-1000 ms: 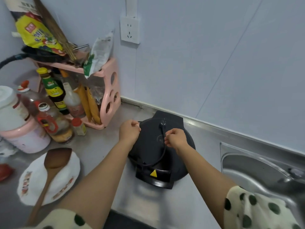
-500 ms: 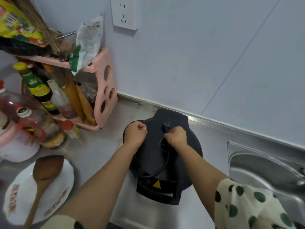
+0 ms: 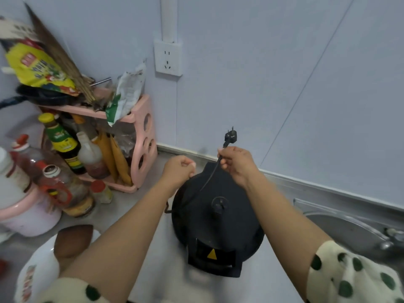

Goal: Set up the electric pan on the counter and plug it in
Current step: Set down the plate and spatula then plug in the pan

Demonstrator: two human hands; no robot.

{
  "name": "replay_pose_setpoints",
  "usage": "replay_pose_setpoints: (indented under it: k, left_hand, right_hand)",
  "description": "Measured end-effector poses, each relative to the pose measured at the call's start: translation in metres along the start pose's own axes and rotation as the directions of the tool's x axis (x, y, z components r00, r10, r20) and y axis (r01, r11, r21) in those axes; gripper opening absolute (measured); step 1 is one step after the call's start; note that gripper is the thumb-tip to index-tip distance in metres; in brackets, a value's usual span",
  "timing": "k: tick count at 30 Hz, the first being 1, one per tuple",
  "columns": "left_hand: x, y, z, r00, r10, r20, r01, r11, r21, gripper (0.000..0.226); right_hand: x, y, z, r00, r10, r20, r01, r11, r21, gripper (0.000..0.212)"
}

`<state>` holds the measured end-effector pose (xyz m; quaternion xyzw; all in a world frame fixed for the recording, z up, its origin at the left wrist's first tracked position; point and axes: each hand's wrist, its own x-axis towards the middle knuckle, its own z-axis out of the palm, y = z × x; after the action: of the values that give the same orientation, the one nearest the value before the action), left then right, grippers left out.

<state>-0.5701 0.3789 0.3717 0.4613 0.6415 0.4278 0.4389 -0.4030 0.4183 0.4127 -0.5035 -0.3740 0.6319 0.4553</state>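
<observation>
The black round electric pan [image 3: 216, 224] sits lid-down on the steel counter [image 3: 153, 259], a yellow warning triangle on its near handle. My right hand [image 3: 237, 166] pinches the black power cord just below the plug [image 3: 230, 136], which sticks up above my fingers with its prongs toward the wall. The cord runs from my hand down across the pan's left side. My left hand [image 3: 178, 171] is a closed fist at the pan's far left edge; what it grips is hidden. A white wall socket [image 3: 168, 56] hangs above and left of the plug.
A pink rack [image 3: 140, 136] with bottles, packets and a broom stands at the left. Oil bottles [image 3: 63, 189] and a pink-white jar [image 3: 24, 213] crowd the left counter. A plate [image 3: 41, 274] with a wooden spoon [image 3: 72, 239] lies front left. The steel sink [image 3: 349, 228] is at the right.
My right hand has lifted the plug and cord off the pan's top and raised them toward the wall. My left hand stays at the pan's edge.
</observation>
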Motion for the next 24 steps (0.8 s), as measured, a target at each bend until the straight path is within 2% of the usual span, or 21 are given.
replay_pose_setpoints:
  k: [3, 8, 14, 17, 20, 24]
  left_hand:
    - [-0.003, 0.017, -0.014, 0.998, 0.050, 0.022, -0.050, 0.999, 0.001, 0.009]
    - [-0.007, 0.044, -0.023, 0.992, 0.122, 0.016, -0.122, 0.993, 0.001, 0.015]
    - [-0.009, 0.070, -0.032, 0.987, 0.157, 0.029, -0.153, 0.982, -0.109, 0.027]
    - [-0.009, 0.084, -0.042, 0.979, 0.205, 0.014, -0.200, 0.967, -0.158, 0.031]
    - [-0.008, 0.097, -0.050, 0.959, 0.283, -0.015, -0.281, 0.943, -0.180, 0.023]
    - [-0.002, 0.106, -0.050, 0.919, 0.376, -0.117, -0.382, 0.924, -0.029, 0.002]
  right_hand:
    - [-0.009, -0.030, 0.009, 0.997, -0.075, 0.023, 0.075, 0.997, 0.006, 0.013]
    - [-0.022, -0.073, 0.023, 0.984, -0.166, 0.065, 0.166, 0.986, 0.000, 0.007]
    - [-0.033, -0.123, 0.038, 0.958, -0.271, 0.091, 0.273, 0.962, -0.014, 0.003]
    - [-0.037, -0.145, 0.044, 0.941, -0.326, 0.095, 0.326, 0.945, 0.015, 0.010]
    - [-0.038, -0.162, 0.050, 0.921, -0.379, 0.087, 0.378, 0.925, 0.030, 0.009]
    - [-0.038, -0.173, 0.061, 0.897, -0.435, 0.079, 0.437, 0.899, -0.007, 0.009]
